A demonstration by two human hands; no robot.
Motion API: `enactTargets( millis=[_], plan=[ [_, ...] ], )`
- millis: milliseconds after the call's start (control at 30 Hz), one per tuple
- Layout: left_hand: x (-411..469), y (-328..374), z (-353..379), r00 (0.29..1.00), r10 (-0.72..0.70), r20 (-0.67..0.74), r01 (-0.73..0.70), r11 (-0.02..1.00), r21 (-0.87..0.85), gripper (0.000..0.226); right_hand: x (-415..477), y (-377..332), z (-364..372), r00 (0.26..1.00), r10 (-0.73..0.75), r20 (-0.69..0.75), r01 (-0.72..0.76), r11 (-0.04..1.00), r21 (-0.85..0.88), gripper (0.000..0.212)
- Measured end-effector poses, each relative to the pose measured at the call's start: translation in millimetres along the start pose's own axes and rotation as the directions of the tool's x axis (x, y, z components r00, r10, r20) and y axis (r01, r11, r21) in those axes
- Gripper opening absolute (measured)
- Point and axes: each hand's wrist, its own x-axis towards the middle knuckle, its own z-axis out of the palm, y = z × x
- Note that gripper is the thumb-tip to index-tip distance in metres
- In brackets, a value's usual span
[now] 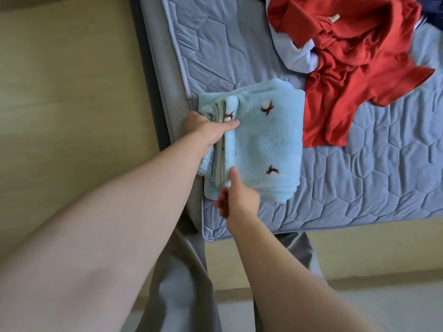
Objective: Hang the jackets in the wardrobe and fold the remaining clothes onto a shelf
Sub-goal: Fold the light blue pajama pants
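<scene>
Item under inspection: one folded light-blue fleece garment (263,140) with small brown stitched motifs. It lies at the near left corner of the grey-blue quilted mattress (359,188), and its open layered edge faces the mattress side.

Left hand (206,130): the thumb lies flat on top of the layered edge. The other fingers are hidden beneath the bundle, so the edge appears pinched between them.

Right hand (239,200): the thumb presses on the near corner. The remaining fingers (221,203) are curled and motion-blurred below the edge, so I cannot tell whether they grip the cloth.

Risks noted:
- Both contacts sit on one side, while the far folded side has no support. If the bundle is lifted from here, the far side is likely to sag and the layers to slide open, undoing the fold.
- Fleece is thick and springy, so a light pinch may hold only the top layers and let the lower ones drop.
- The bundle lies just beside the mattress edge, and a slip would send it over the side to the floor.
- A crumpled red knit garment (354,75) lies close to the far side. Any push in that direction could snag or drag it.
</scene>
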Motion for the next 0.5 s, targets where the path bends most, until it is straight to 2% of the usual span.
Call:
enactTargets(
  millis=[67, 167, 267, 300, 400, 500],
  plan=[
    [4.7, -5.3, -4.7, 0.998, 0.012, 0.066, -0.009, 0.999, -0.044, 0.110, -0.1, 10.8, 6.4, 0.951, 0.243, 0.191, -0.274, 0.949, 0.156, 0.081],
    [12.0, -12.6, -12.9, 0.979, 0.026, 0.202, -0.009, 0.996, -0.084, 0.109, 5.7, 17.2, 17.3, 0.867, 0.284, 0.408, -0.434, 0.834, 0.341, 0.109],
    [15.9, -13.7, -19.6, 0.959, 0.020, 0.282, 0.005, 0.996, -0.089, 0.107, 9.5, 21.1, 29.0, 0.859, 0.199, 0.472, -0.440, 0.757, 0.483, 0.119],
    [17.3, -14.1, -20.9, 0.954, 0.019, 0.299, 0.006, 0.997, -0.083, 0.104, 9.9, 23.9, 33.1, 0.867, 0.179, 0.464, -0.427, 0.746, 0.511, 0.119],
    [16.2, -13.2, -23.3, 0.947, 0.032, 0.320, -0.015, 0.998, -0.056, 0.077, 9.8, 31.7, 39.1, 0.885, 0.140, 0.443, -0.406, 0.697, 0.590, 0.117],
    [7.4, -11.9, -24.4, 0.954, 0.010, 0.301, 0.012, 0.997, -0.071, 0.077, 7.4, 35.0, 36.7, 0.886, 0.108, 0.451, -0.409, 0.639, 0.651, 0.112]
  ],
)
